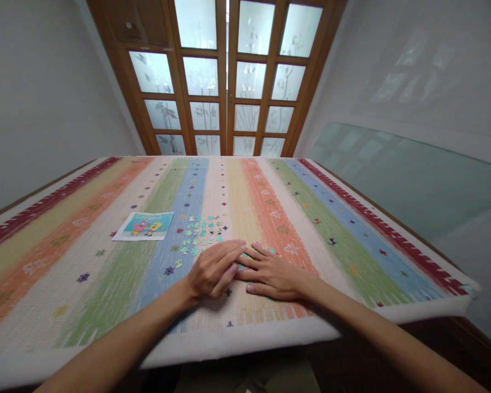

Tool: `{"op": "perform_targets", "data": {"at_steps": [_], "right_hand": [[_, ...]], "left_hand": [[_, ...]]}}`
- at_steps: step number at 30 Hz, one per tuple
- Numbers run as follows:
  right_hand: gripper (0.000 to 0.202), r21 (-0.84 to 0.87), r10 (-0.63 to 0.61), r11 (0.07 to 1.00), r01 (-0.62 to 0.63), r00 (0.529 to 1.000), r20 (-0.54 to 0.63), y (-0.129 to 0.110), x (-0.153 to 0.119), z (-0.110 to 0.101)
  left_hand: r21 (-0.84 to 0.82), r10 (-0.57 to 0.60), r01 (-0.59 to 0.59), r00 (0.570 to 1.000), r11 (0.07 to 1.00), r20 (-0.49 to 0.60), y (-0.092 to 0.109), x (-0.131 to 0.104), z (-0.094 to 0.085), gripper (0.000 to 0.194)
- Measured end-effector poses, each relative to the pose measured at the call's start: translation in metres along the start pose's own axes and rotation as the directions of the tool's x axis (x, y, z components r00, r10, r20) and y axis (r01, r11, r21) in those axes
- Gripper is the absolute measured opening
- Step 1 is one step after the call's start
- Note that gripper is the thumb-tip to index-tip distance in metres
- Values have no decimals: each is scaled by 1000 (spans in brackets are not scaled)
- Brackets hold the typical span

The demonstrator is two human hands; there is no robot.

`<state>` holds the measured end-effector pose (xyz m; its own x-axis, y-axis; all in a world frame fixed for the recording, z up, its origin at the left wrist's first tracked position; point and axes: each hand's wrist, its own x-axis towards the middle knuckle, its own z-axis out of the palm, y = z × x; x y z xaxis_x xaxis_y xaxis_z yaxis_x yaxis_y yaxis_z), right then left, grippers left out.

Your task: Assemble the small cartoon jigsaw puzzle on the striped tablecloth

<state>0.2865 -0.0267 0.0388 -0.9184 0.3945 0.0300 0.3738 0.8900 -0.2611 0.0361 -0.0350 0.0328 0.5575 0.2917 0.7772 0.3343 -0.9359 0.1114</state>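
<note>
My right hand [268,271] lies flat, fingers apart, over a cluster of jigsaw puzzle pieces [257,246] that it mostly covers. From the left, my left hand [215,267] meets it, fingertips at the fingers of the right. The left fingers are bent and pressed together with the thumb below; whatever they hold, if anything, is hidden. Just beyond the left hand, several loose puzzle pieces [203,232] in pale green and turquoise are spread in rough rows. One yellowish-green piece [178,263] sits apart, close to the left wrist.
A printed picture [144,226] of a pink and a yellow cartoon figure lies to the left of the pieces. Under everything is a striped, patterned cloth [118,295] on the table. Wooden doors with frosted panes [204,76] stand beyond it; a glass panel [393,169] leans at the right wall.
</note>
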Motion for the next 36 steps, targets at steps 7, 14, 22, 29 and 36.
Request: {"op": "perform_targets", "data": {"at_steps": [7,14,22,29,36], "right_hand": [[53,-5,153,988,-153,988,-34,16,-16,1],[75,22,213,977,-211,971,-107,14,-14,-4],[68,23,106,994,-106,994,12,8,-18,-5],[55,21,12,1000,-12,1000,-29,2,-23,-5],[48,-13,123,992,-123,992,-13,12,-23,4]], "left_hand": [[105,-123,137,984,985,-127,-16,-3,-14,49],[110,-120,132,987,985,-109,-16,-4,-9,47],[78,-117,119,993,990,-27,-15,-4,-6,48],[77,-97,98,995,992,-16,-14,-2,-4,42],[71,-92,91,996,993,-1,-13,-2,-3,41]]}}
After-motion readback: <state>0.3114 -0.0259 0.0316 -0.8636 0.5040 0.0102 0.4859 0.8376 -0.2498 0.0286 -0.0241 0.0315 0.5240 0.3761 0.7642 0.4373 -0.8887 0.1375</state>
